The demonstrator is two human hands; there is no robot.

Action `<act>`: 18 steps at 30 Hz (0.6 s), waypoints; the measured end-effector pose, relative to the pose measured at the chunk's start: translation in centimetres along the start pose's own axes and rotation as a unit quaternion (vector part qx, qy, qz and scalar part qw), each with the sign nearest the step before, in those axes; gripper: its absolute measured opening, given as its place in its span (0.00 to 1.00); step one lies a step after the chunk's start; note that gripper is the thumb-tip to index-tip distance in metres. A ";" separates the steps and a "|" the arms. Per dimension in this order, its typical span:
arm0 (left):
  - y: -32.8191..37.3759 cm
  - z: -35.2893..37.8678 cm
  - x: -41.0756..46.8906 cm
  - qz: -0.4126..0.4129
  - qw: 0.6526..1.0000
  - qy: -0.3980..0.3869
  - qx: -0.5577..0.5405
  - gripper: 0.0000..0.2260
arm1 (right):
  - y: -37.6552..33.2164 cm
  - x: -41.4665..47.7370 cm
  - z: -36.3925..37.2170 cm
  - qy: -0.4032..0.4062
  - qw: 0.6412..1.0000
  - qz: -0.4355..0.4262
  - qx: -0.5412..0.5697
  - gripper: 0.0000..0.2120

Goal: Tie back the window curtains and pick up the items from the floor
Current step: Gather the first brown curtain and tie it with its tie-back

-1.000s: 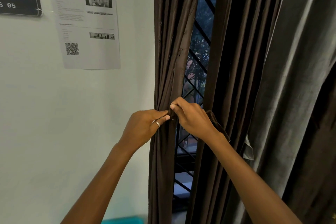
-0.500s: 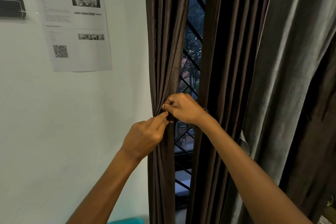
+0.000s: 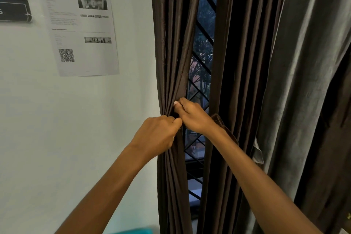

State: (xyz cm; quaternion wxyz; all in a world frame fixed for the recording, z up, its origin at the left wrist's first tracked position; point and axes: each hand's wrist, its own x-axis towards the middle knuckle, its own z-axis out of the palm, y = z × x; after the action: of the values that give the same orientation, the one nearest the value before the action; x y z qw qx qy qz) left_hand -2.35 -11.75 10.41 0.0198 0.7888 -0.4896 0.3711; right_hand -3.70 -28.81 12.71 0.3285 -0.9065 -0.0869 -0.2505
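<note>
A dark brown curtain panel (image 3: 173,43) hangs bunched at the wall's edge, with a second brown panel (image 3: 241,53) to its right and a strip of barred window (image 3: 202,66) between them. My left hand (image 3: 157,135) and my right hand (image 3: 193,116) meet at the bunched panel's front, fingers curled and pinching a dark tie-back band there. The band (image 3: 223,125) runs from under my right wrist back toward the second panel. What exactly each fingertip holds is hidden by the hands.
A grey curtain (image 3: 307,81) hangs at the right. On the white wall at left are a printed sheet with a QR code (image 3: 81,28) and a black sign (image 3: 14,8). A teal object (image 3: 133,231) peeks in at the bottom edge.
My hands have stayed at the bunched curtain, shifting slightly; the left hand dropped below the right, then closed up against it, fingers now curled tighter at the band.
</note>
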 end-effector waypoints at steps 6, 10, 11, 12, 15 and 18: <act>-2.4 -1.3 2.1 -0.135 0.955 -0.112 -0.239 0.05 | -0.1 -1.4 -0.5 0.005 0.993 0.025 0.116 0.17; -3.0 -1.7 3.3 -0.200 0.917 -0.143 -0.315 0.11 | 1.0 -3.5 0.7 0.023 0.981 0.025 0.189 0.05; -3.1 -1.8 3.5 -0.214 0.907 -0.150 -0.330 0.12 | 1.1 -4.2 1.0 0.015 0.981 0.015 0.195 0.01; -3.2 -1.9 3.8 -0.226 0.895 -0.161 -0.350 0.12 | 1.1 -4.8 1.2 0.008 0.984 0.000 0.180 0.05; -3.3 -2.2 4.4 -0.243 0.859 -0.200 -0.404 0.12 | 0.9 -6.2 2.2 0.015 0.996 -0.030 0.088 0.20; -3.1 -2.4 5.0 -0.241 0.844 -0.223 -0.424 0.13 | 1.2 -6.6 3.2 0.101 0.991 -0.088 -0.024 0.22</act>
State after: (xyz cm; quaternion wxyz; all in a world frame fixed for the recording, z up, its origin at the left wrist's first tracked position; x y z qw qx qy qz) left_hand -0.04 -12.97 16.18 0.3317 0.8582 -0.3846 -0.0749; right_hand -7.70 -27.66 6.63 0.2900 -0.8731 -0.1269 -0.3707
